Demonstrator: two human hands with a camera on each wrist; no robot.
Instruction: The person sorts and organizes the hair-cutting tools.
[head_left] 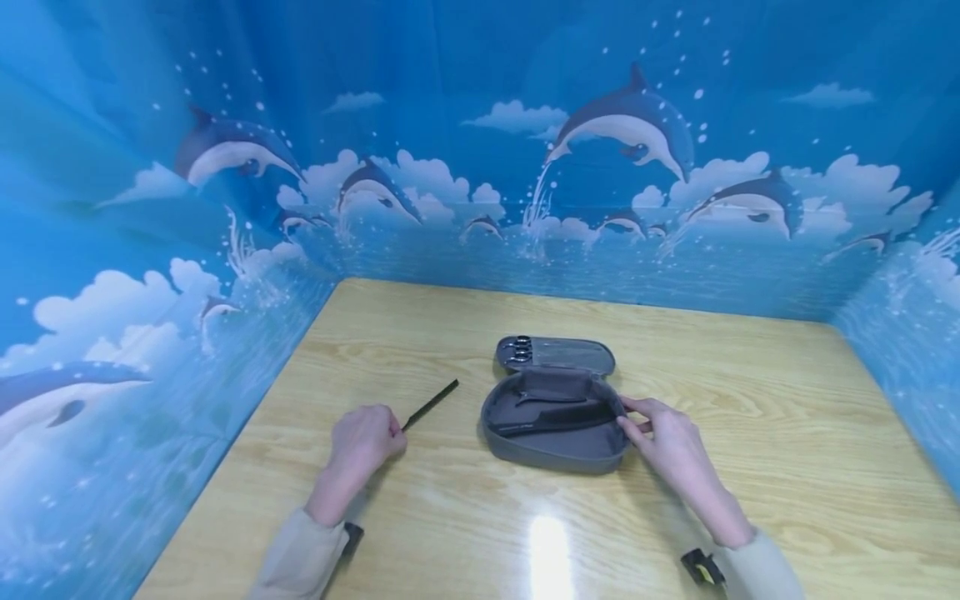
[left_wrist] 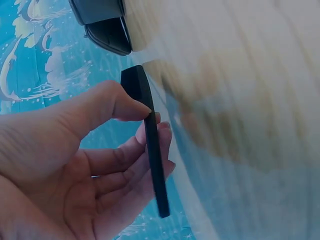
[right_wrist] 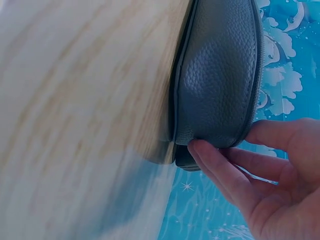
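Observation:
Between thumb and fingers my left hand [head_left: 362,437] pinches a slim flat black strip [head_left: 432,403] over the table, left of the case. In the left wrist view the strip [left_wrist: 156,165] is seen mostly edge-on, so its kind is unclear. A grey zip case [head_left: 547,457] lies unzipped with its lid [head_left: 573,356] folded back away from me. My right hand [head_left: 670,435] grips the right side wall of the case, thumb at the zipped rim and fingers on the outside. Inside lies a long black item [head_left: 551,422] with small pale lettering.
Shiny metal tools [head_left: 519,352] sit in the left part of the lid, next to a see-through pocket. The wood-grain table [head_left: 420,517] ends at a blue dolphin-print curtain [head_left: 450,125] at the back and sides.

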